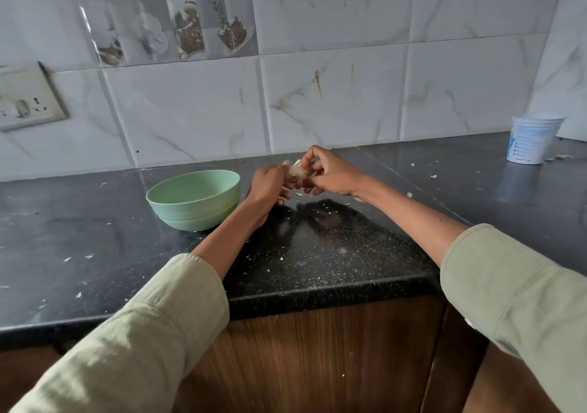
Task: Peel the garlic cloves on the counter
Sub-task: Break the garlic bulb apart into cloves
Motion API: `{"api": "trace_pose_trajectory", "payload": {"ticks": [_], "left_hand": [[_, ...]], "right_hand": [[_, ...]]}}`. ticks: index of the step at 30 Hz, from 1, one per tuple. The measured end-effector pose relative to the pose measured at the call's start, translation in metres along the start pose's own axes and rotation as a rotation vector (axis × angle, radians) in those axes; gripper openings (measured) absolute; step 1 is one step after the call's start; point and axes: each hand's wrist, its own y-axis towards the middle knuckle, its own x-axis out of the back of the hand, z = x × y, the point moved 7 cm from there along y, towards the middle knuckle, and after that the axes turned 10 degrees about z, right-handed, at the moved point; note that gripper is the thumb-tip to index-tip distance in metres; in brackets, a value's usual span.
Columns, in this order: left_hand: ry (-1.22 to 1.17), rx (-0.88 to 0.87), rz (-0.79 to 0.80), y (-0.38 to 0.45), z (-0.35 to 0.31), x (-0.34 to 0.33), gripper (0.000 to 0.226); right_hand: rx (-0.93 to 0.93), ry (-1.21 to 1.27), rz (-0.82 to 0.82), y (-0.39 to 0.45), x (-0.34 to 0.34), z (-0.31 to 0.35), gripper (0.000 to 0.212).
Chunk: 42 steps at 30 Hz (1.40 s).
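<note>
The garlic [296, 172] was held above the dark counter [333, 253], between both hands, roughly at the centre of the view. The left hand [268, 184] curled its fingers round the garlic from the nine o'clock side, probably to keep it steady, while the right hand [330, 174] pinched at a flap of papery skin on its three o'clock side, apparently to pull it away. Whether it was a single clove or a small cluster could not be told. A green bowl [193, 201] stood on the counter just beside the left hand, at its nine o'clock, likely kept close to receive peeled cloves. Bits of skin [317, 219] were scattered beneath the hands. A white tub [532, 139] stood well apart at two o'clock, near the tiled wall [333, 101].
</note>
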Motion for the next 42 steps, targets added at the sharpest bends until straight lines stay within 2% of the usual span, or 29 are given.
{"api": "trace_pose_trajectory", "payload": {"ticks": [3, 7, 11, 17, 20, 24, 27, 29, 31, 36, 39, 42], "left_hand": [[0.036, -0.027, 0.014, 0.001, -0.001, -0.001, 0.035], [0.069, -0.046, 0.027, 0.001, -0.001, -0.006, 0.038], [0.125, -0.069, 0.061, 0.002, -0.002, -0.014, 0.034], [0.117, -0.066, 0.008, 0.004, -0.001, -0.01, 0.012], [0.106, -0.066, -0.03, 0.005, 0.0, -0.004, 0.021], [0.055, -0.032, -0.033, 0.004, 0.002, -0.002, 0.02], [0.066, -0.027, 0.043, 0.005, 0.001, -0.009, 0.045], [0.097, -0.076, 0.092, 0.003, -0.005, -0.015, 0.053], [0.068, -0.082, 0.101, 0.001, -0.007, -0.016, 0.053], [-0.173, 0.032, 0.046, -0.003, -0.004, -0.017, 0.047], [-0.104, -0.004, 0.065, -0.004, -0.005, -0.02, 0.053], [-0.063, -0.079, 0.049, -0.002, -0.007, -0.02, 0.055]], "right_hand": [[-0.004, 0.051, -0.003, -0.003, -0.001, 0.004, 0.034], [-0.095, 0.129, 0.02, -0.005, -0.005, 0.003, 0.051], [-0.069, 0.044, -0.004, -0.004, -0.017, 0.005, 0.038], [-0.088, 0.182, -0.026, -0.001, -0.019, -0.001, 0.035], [-0.092, 0.183, -0.05, 0.002, -0.014, -0.006, 0.03], [-0.022, 0.013, -0.095, 0.002, -0.007, 0.0, 0.028], [0.07, -0.141, -0.168, 0.001, -0.003, 0.009, 0.03], [0.11, -0.259, -0.221, -0.002, -0.002, 0.016, 0.036], [0.117, -0.355, -0.259, -0.003, -0.003, 0.019, 0.037], [0.116, -0.586, -0.316, -0.002, -0.009, 0.023, 0.036], [0.125, -0.657, -0.315, -0.006, -0.013, 0.028, 0.035], [0.141, -0.614, -0.339, -0.005, -0.012, 0.03, 0.04]]}}
